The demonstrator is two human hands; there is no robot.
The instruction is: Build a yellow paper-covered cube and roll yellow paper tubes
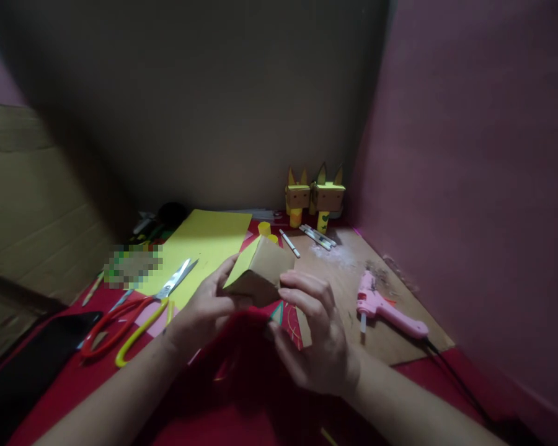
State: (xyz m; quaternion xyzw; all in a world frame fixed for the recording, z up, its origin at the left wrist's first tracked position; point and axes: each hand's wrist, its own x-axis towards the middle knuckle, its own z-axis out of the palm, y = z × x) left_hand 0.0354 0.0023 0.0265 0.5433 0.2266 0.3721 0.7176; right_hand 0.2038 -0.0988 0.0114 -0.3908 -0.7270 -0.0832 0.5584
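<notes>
A small cardboard box [268, 265] with a yellow face on its left side is held up in front of me, tilted. My left hand [209, 310] grips it from the left, thumb low and fingers behind. On the right, my right hand [318, 328] curls its fingertips against the box's lower right edge, its thumb lower down and apart from the box. A small green triangular shape [277, 311] shows near that thumb; whether it is a loose piece or a pattern I cannot tell. Just behind the box are small yellow paper rolls [265, 228].
Red-and-yellow-handled scissors [142, 319] lie on a yellow sheet [214, 232] at left, near a dark flat object [32, 353]. A pink glue gun [385, 310] rests on a brown board [339, 334]. Markers [318, 237] and two box-headed figures [329, 198] are at the back.
</notes>
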